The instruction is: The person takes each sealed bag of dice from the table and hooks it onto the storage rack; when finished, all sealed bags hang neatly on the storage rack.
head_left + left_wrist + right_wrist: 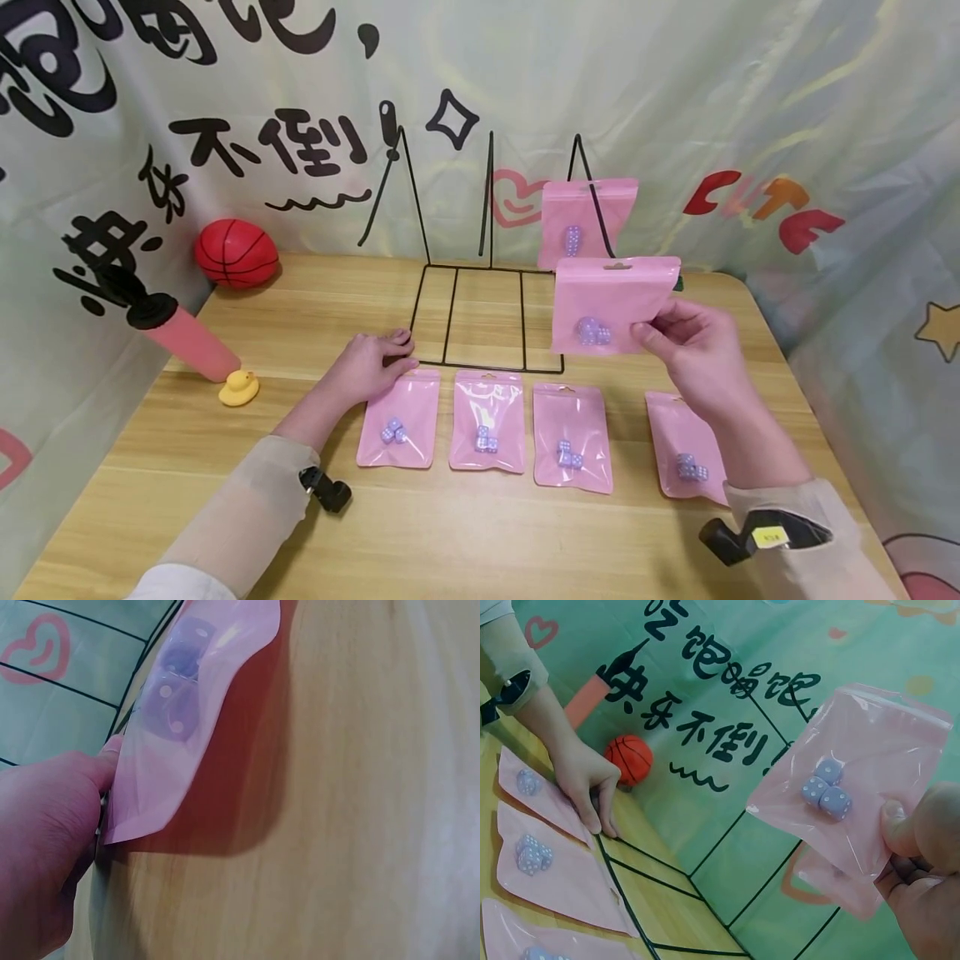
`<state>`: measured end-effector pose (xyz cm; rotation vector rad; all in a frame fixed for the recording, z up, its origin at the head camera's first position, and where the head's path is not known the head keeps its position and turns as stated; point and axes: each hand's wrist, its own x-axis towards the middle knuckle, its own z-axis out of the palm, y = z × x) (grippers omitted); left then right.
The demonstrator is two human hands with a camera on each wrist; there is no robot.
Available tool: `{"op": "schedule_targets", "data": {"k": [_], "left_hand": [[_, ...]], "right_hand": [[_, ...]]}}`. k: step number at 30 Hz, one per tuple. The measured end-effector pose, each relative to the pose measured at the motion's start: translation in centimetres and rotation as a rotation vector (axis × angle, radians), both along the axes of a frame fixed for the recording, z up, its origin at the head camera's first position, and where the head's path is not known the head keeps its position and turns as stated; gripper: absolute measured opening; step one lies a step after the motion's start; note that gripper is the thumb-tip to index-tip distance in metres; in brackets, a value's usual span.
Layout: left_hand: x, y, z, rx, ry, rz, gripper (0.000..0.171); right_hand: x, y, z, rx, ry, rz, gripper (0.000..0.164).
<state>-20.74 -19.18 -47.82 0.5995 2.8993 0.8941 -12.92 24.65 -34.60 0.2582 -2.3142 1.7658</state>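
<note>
My right hand (701, 354) pinches the lower right edge of a pink zip bag (600, 292) between thumb and fingers. Purple dice (826, 791) show through its film. The bag's hang hole is right by the tip of the right hook on a black wire rack (450, 317). Another pink bag (558, 208) hangs farther back on that same hook. With its fingertips, my left hand (367, 367) grips the front left corner of the rack's base. Just below that hand lies a flat pink bag (397, 454) of dice, seen from close by in the left wrist view.
Two more dice bags, one left (487, 400) and one right (572, 417), lie before the rack. Another bag (678, 433) lies partly behind my right wrist. At the left stand a red toy basketball (236, 254), a pink bottle (195, 342) and a yellow duck (239, 388).
</note>
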Motion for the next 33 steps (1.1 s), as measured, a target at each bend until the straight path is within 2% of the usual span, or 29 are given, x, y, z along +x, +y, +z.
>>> {"op": "schedule_targets", "data": {"k": [8,16,24,33], "left_hand": [[0.1,0.1,0.1,-0.002,-0.009,0.005,0.039],[0.1,0.1,0.1,0.003,-0.011,0.003,0.039],[0.1,0.0,0.0,0.012,-0.007,0.004,0.039],[0.1,0.0,-0.1,0.016,0.0,0.006,0.039]], "right_hand": [[-1.1,-0.4,-0.8,-0.132,-0.066,-0.011,0.008],[-2.4,-0.7,-1.0,-0.064,-0.093,-0.031,0.006],[-4.1,-1.3,-1.1,-0.191,-0.072,-0.001,0.007],[-5.6,-1.5,-1.0,-0.177,-0.082,-0.036,0.012]]}}
